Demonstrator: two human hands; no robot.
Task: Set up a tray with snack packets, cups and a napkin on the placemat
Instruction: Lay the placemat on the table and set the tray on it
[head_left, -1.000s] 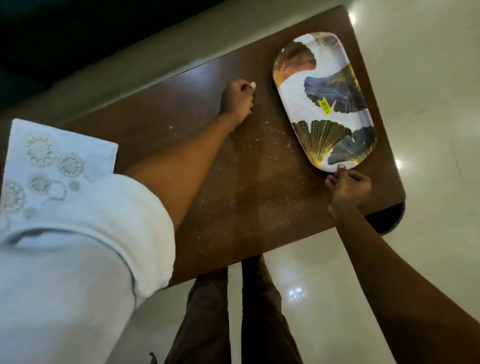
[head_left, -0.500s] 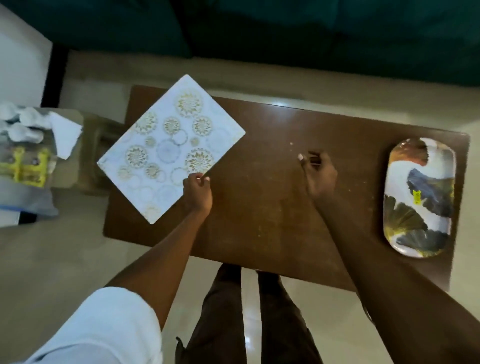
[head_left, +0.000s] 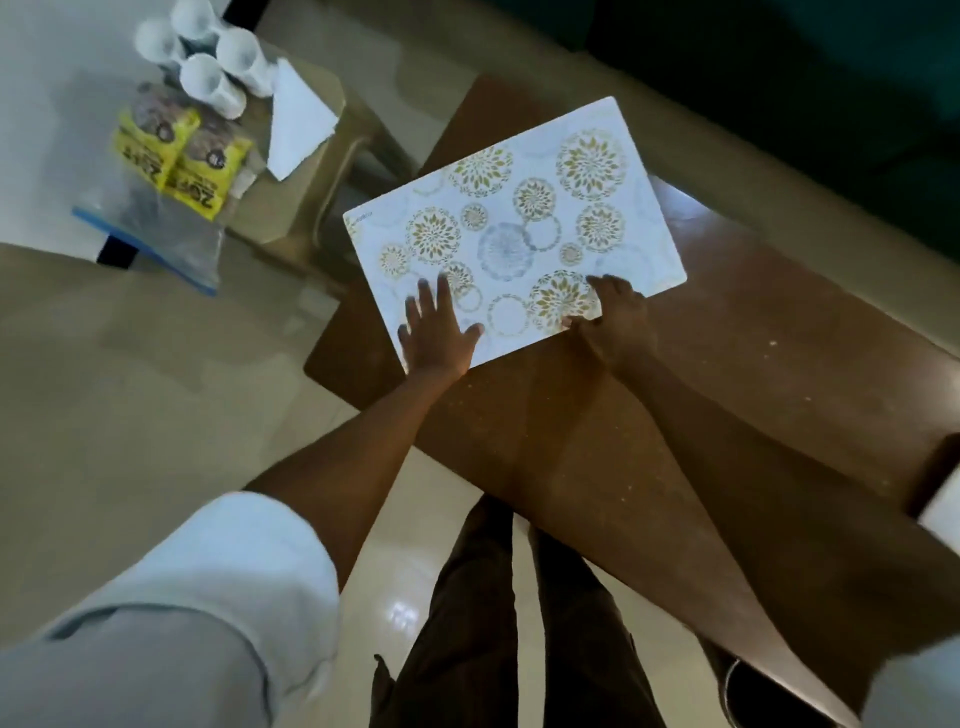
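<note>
While I work from my remote seat, the supplies sit far off at ten o'clock on a low side stool (head_left: 332, 171): four white cups (head_left: 208, 83) clustered upright, two yellow snack packets (head_left: 176, 156) lying on a clear zip bag (head_left: 156, 234), and a white napkin (head_left: 298, 122) just beside the cups. Toward the centre, the placemat (head_left: 519, 228) lies flat and skewed on the brown counter (head_left: 675, 415), its ten o'clock corner hanging past the counter's end. My left hand (head_left: 439, 332) rests open, palm down and fingers spread, on the mat's near corner at seven o'clock; my right hand (head_left: 615, 317) pinches the near edge at five o'clock, thumb under and fingers on top as far as I can tell. I judge the mat thin, light and fairly stiff, probably slick underneath, so it should slide readily; best held by two edge points and pressed flat instead of lifted by one corner. The counter looks glossy and speckled with crumbs or dust. Pale polished tile floor (head_left: 130, 389) surrounds it, and something dark teal fills the twelve to two o'clock side. No tray shows in this view.
</note>
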